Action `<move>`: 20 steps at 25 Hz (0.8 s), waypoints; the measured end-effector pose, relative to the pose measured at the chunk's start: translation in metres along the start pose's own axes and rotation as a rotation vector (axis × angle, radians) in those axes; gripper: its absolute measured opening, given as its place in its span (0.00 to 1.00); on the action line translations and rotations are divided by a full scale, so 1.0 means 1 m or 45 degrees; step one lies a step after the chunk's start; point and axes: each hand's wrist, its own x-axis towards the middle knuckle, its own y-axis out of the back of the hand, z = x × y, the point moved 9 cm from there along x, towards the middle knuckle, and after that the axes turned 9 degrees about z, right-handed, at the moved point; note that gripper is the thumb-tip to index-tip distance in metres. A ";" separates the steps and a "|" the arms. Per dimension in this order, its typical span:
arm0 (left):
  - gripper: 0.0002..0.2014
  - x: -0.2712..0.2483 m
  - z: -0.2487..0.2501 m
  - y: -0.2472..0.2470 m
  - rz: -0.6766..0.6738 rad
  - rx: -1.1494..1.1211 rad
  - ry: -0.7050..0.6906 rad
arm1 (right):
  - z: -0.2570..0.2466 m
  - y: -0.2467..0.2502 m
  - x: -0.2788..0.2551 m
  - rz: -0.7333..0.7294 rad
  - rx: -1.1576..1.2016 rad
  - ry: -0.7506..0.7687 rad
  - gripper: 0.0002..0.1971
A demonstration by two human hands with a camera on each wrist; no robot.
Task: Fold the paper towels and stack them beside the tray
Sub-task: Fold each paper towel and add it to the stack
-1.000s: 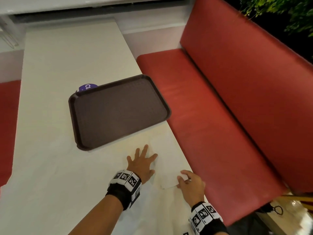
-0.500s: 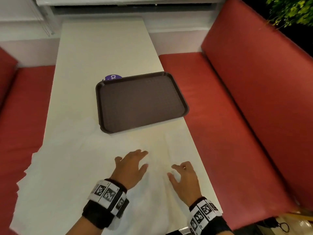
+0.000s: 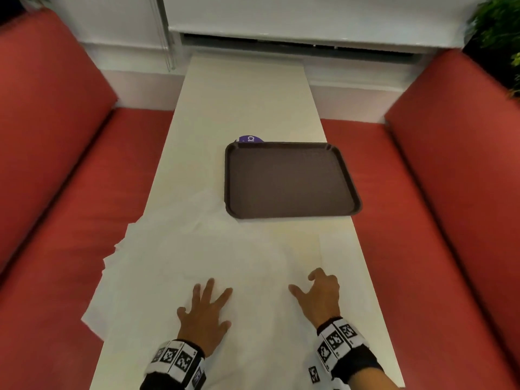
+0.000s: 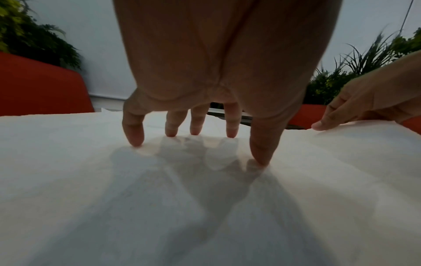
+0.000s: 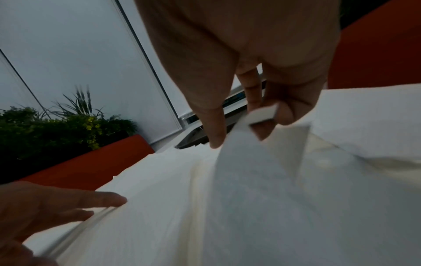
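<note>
Several white paper towels [image 3: 180, 266] lie unfolded and overlapping across the near half of the white table [image 3: 244, 102], spilling over its left edge. My left hand [image 3: 208, 302] presses flat on them with fingers spread, fingertips [image 4: 231, 134] touching the sheet. My right hand [image 3: 318, 288] is curled to its right and pinches a raised fold of a paper towel [image 5: 262, 115] between thumb and fingers. The dark brown tray [image 3: 289, 212] sits past the towels, toward the right edge. A flat white sheet [image 3: 336, 251] that looks folded lies just before the tray's near right corner.
Red padded benches [image 3: 70, 220] [image 3: 450, 206] flank the narrow table. A purple round thing [image 3: 250, 138] peeks out behind the tray's far left corner. Past the tray the tabletop runs on to a white wall and window ledge [image 3: 295, 32]. Green plants [image 3: 501, 29] stand at the right.
Both hands left the folded towel near the right edge and moved onto the spread sheets. The left hand went flat, and the right hand pinched up a fold. The head view swung left.
</note>
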 end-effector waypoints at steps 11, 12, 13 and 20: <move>0.25 -0.013 -0.001 0.049 0.289 -0.190 0.050 | -0.021 0.030 -0.004 -0.119 -0.037 0.127 0.18; 0.23 -0.014 -0.001 0.055 0.321 -0.234 0.046 | -0.025 0.037 -0.004 -0.109 -0.034 0.168 0.16; 0.21 -0.015 -0.001 0.061 0.335 -0.273 0.042 | -0.028 0.046 -0.005 -0.096 0.001 0.201 0.15; 0.16 -0.014 0.008 0.079 0.343 -0.384 0.056 | -0.056 0.090 0.004 -0.005 0.126 0.420 0.08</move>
